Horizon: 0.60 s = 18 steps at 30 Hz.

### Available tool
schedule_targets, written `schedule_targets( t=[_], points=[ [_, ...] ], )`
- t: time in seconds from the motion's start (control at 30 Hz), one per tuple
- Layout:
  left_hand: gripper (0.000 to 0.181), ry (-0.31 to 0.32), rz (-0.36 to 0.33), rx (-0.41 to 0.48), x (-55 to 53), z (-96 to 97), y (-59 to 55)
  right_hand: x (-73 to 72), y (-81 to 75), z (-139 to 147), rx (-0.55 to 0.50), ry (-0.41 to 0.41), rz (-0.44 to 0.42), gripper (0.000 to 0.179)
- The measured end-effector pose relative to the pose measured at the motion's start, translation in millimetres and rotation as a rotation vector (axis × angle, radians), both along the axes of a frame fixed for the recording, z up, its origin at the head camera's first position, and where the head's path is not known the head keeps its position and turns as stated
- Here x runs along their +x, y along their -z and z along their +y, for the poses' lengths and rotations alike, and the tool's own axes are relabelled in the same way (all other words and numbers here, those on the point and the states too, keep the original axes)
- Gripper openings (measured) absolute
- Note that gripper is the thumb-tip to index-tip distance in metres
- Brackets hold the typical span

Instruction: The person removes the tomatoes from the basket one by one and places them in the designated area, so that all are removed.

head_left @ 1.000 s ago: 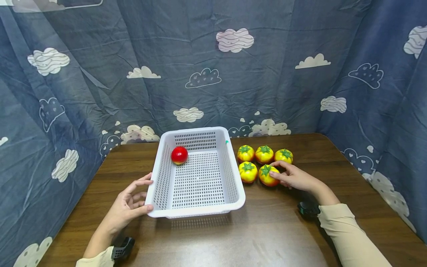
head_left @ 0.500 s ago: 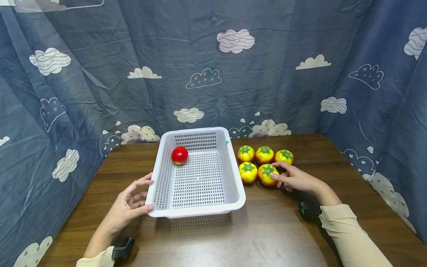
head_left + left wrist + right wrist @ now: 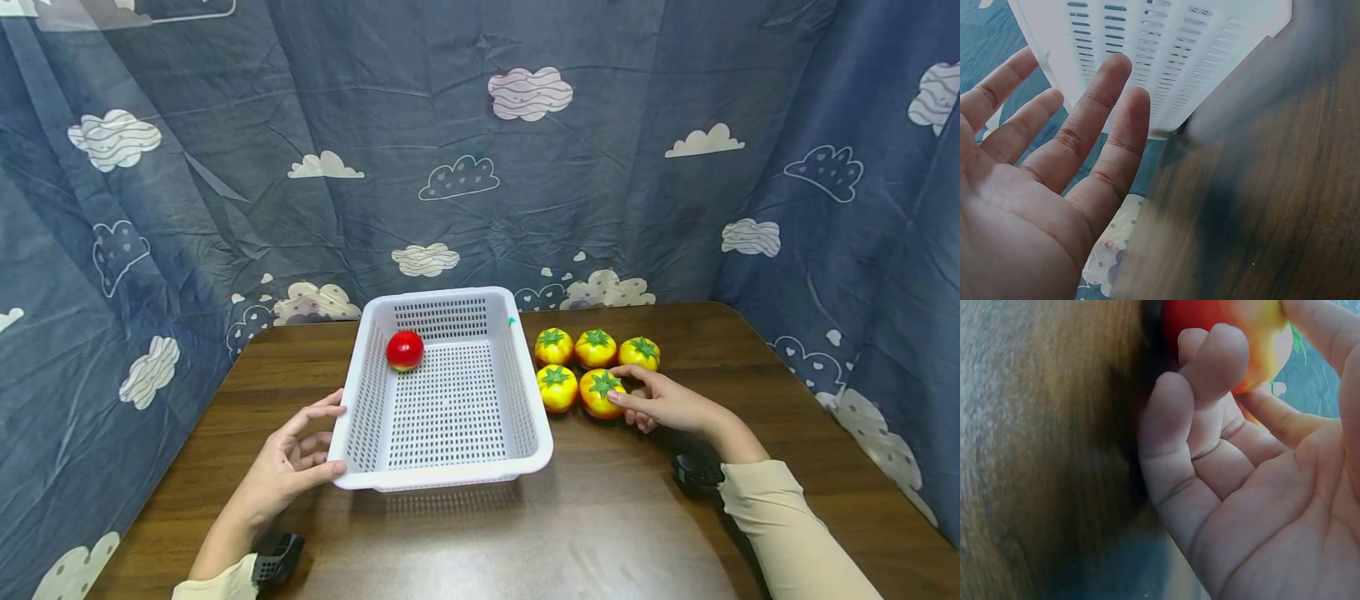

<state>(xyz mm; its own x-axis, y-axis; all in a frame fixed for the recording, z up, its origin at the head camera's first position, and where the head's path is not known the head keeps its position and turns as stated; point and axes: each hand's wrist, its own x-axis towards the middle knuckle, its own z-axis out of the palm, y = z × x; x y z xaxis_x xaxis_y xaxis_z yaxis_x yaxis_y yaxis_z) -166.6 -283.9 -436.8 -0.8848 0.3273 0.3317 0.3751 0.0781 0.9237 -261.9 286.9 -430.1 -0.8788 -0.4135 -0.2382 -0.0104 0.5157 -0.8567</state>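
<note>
Five-pointed green tops mark several yellow-and-red tomatoes on the right of the table. My right hand [image 3: 660, 404] has thumb and index finger on opposite sides of the front right tomato [image 3: 602, 394], pinching it while it sits on the table. In the right wrist view the other fingers [image 3: 1169, 425] curl beside that tomato [image 3: 1250, 344]. A white perforated basket [image 3: 444, 475] stands left of them. My left hand [image 3: 288, 462] touches its left rim with thumb and fingertips, the fingers loosely spread. Inside the basket, at the back left, lies a round red fruit [image 3: 405, 350], yellowish underneath.
Another tomato [image 3: 557, 388] sits between the pinched one and the basket, with a back row of tomatoes [image 3: 596, 348] behind. The brown wooden table [image 3: 585, 517] ends at a blue cloud-print curtain [image 3: 600, 208] at the back and sides.
The front right tomato has turned slightly and shifted a little left under my right hand, whose lower fingers have moved a little. My left hand and the basket have stayed in place.
</note>
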Motion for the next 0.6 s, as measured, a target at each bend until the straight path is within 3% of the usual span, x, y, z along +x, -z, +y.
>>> schedule_targets(
  t=[0.6],
  points=[
    [0.061, -0.009, 0.003, -0.020, 0.5, -0.7, 0.1, -1.2, 0.3, 4.2, 0.029, 0.003, 0.078, 0.066]
  ],
)
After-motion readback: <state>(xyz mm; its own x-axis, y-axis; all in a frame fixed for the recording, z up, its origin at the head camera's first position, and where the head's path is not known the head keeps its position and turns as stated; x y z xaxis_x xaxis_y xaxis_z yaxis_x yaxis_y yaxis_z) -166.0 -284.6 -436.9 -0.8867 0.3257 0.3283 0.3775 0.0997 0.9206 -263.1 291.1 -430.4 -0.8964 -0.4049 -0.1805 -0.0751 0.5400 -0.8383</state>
